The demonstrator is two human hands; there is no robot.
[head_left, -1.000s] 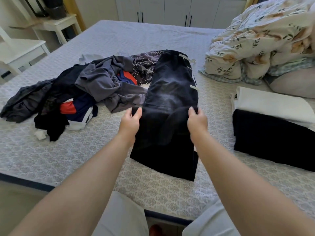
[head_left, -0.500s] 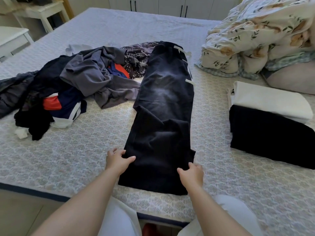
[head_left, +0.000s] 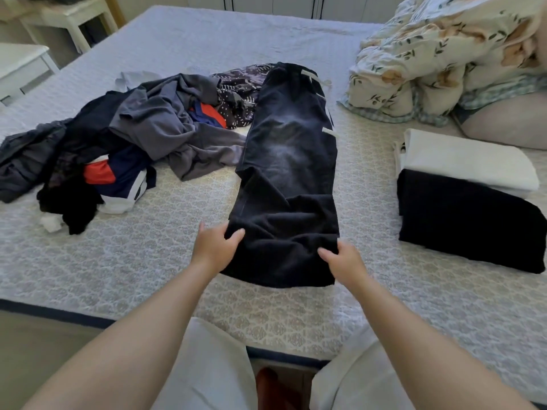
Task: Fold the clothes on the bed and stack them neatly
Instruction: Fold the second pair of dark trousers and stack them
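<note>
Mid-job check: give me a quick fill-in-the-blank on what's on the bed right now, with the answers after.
1. Both hands, the left hand and the right hand, grip the near end of the dark ____.
2. On the bed, the unfolded clothes pile lies to the ____ of the trousers.
3. In the folded stack, the white garment lies behind a ____ one.
4. The floral ____ is bunched at the far right.

Answers: trousers; left; black; quilt
</note>
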